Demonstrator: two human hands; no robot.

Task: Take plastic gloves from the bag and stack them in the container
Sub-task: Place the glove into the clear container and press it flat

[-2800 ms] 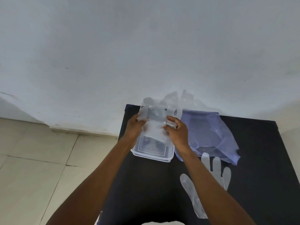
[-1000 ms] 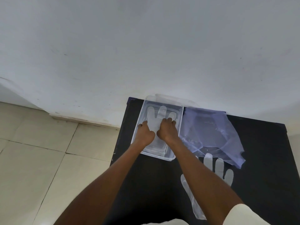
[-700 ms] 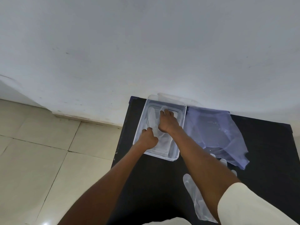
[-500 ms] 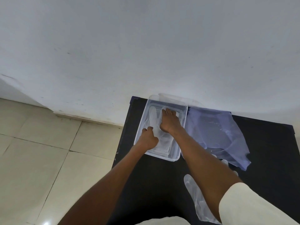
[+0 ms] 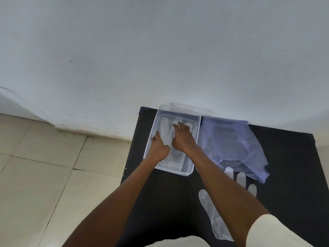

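Note:
A clear rectangular plastic container [image 5: 195, 132] stands on the black table at its far left, close to the wall. A translucent plastic glove [image 5: 166, 128] lies flat inside it, fingers pointing to the wall. My left hand [image 5: 158, 148] presses on the glove's near left part. My right hand [image 5: 183, 138] lies flat on the glove's middle, fingers spread. A bluish transparent bag [image 5: 233, 145] lies right of the container. Another glove [image 5: 211, 213] lies on the table near me, partly hidden under my right forearm.
The black table [image 5: 288, 175] ends at the left just beside the container, with beige floor tiles [image 5: 44, 175] below. A white wall [image 5: 160, 50] rises right behind the table. A clear lid [image 5: 188, 107] leans behind the container.
The glove was held above the container, then laid inside it. Since then both hands press on it; the right hand slid toward the fingers and has come back slightly.

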